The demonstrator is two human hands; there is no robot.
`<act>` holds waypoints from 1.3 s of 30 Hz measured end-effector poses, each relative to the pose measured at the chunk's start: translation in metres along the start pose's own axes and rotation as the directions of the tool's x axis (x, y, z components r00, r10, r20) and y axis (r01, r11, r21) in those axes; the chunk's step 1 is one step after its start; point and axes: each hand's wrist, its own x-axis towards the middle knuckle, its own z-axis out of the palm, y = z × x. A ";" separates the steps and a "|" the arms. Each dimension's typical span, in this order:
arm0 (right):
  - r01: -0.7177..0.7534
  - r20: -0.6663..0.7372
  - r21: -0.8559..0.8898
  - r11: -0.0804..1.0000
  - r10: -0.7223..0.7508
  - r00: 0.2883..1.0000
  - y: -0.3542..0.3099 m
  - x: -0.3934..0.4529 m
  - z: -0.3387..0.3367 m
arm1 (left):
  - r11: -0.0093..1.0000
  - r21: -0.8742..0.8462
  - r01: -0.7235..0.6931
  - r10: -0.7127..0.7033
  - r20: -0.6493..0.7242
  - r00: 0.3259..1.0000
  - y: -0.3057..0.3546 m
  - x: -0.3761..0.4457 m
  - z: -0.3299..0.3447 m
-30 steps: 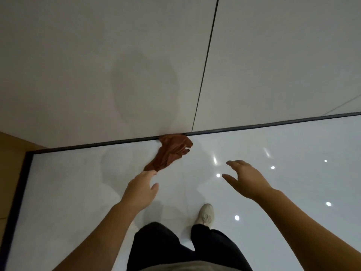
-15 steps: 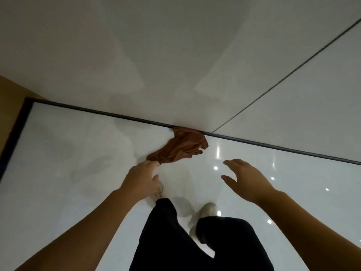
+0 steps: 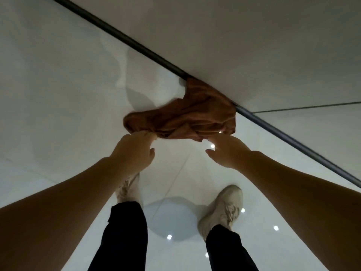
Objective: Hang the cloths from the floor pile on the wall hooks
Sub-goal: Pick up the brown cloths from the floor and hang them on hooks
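Fingers of left hand (image 3: 134,151) pinch near end of brown cloth (image 3: 187,116) on floor (image 3: 58,94) by wall (image 3: 273,45), long axis left-right; right hand (image 3: 227,151) spread, just touching.

Dim, soft blur; ceiling-light glare on glossy floor (image 3: 58,133).

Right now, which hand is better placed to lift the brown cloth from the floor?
Left. The left hand already pinches the cloth at its near end, while the right hand reaches with open fingers beside it.
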 end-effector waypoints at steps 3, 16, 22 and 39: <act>-0.015 -0.066 0.018 1.000 0.016 0.998 0.011 0.061 0.047 | 0.997 -0.071 -0.011 0.010 -0.013 1.000 -0.018 0.034 0.049; 0.080 -0.340 0.154 0.985 -0.023 0.940 0.002 0.110 0.077 | 0.994 -0.104 -0.041 0.036 -0.050 0.998 -0.052 0.063 0.065; 0.191 -0.338 0.281 0.941 -0.089 0.937 -0.024 0.016 -0.005 | 0.984 -0.176 0.026 -0.050 -0.134 0.990 -0.005 -0.001 -0.020; 0.334 -0.448 0.167 0.928 -0.230 0.864 -0.142 -0.378 -0.326 | 0.918 -0.307 -0.251 0.089 -0.457 0.885 0.148 -0.262 -0.361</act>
